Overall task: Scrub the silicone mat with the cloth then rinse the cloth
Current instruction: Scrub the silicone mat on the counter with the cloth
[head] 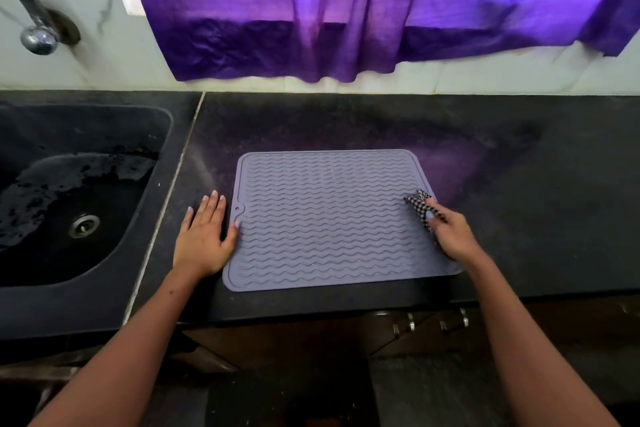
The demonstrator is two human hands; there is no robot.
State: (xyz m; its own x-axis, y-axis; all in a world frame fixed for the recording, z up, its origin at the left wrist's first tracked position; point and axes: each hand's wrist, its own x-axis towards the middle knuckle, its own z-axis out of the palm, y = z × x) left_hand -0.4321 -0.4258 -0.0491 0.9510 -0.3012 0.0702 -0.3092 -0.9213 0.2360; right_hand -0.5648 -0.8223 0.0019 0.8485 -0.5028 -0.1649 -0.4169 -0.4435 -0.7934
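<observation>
A grey silicone mat (329,218) with wavy ridges lies flat on the black counter, near its front edge. My left hand (204,236) rests flat on the counter beside the mat's left edge, fingers straight, thumb touching the mat. My right hand (450,236) grips a bunched black-and-white checkered cloth (420,203) at the mat's right edge, with the cloth pressed on the mat's surface.
A black sink (45,270) with a wet basin and metal drain (83,225) sits to the left. A tap (38,38) hangs above it. A purple curtain (346,10) hangs over the back wall. Cabinet handles (433,322) show below the counter's front edge.
</observation>
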